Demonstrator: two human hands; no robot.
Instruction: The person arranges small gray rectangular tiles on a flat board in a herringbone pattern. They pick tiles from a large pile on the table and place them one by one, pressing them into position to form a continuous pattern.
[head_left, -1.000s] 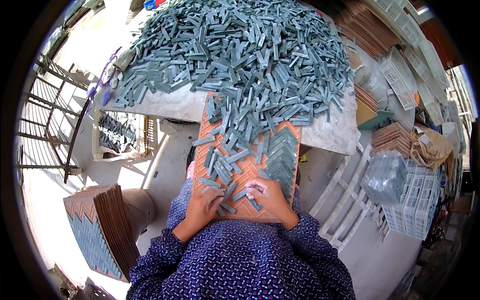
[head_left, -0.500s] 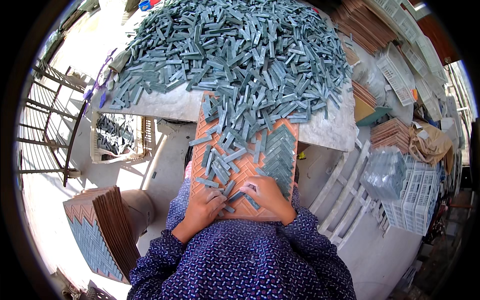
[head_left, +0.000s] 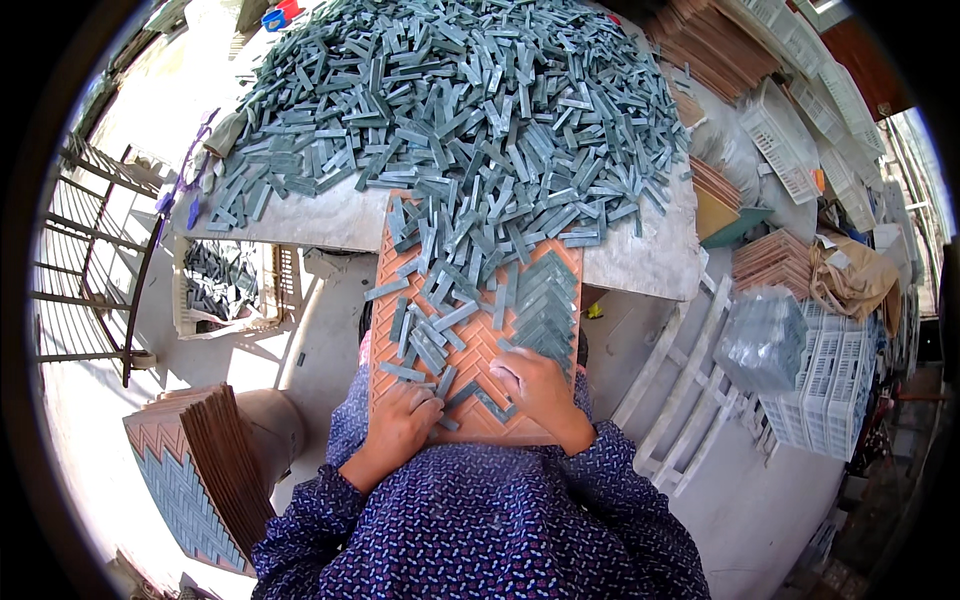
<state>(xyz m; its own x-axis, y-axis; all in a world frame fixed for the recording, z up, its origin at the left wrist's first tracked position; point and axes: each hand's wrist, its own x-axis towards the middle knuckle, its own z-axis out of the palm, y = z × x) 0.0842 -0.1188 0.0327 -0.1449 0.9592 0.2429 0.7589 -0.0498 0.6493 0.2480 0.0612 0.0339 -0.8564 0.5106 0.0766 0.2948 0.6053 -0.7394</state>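
An orange herringbone-grooved tray (head_left: 470, 430) rests in front of me, its far end on the table. Dark green stone strips fill its right side in a fitted zigzag block (head_left: 547, 310). Loose strips (head_left: 425, 345) are heaped on its left part. Near its front edge, two strips (head_left: 492, 405) meet in a V. My left hand (head_left: 400, 420) is at the tray's left, fingers curled beside a few loose strips; its fingertips are partly hidden. My right hand (head_left: 540, 392) hovers by the lower end of the fitted block, thumb and fingers drawn together; whatever is in them is hidden.
A large pile of green strips (head_left: 470, 110) covers the pale table (head_left: 640, 265). A crate of strips (head_left: 180, 300) stands at left, above a stack of filled trays (head_left: 190, 490). White plastic baskets (head_left: 820, 390), more orange trays (head_left: 770, 262) and a slatted pallet (head_left: 665, 370) are at right.
My right hand has moved away from my left, toward the fitted block, uncovering the V of strips near the front edge. My left hand stays at the left, fingers curled. The view has shifted slightly.
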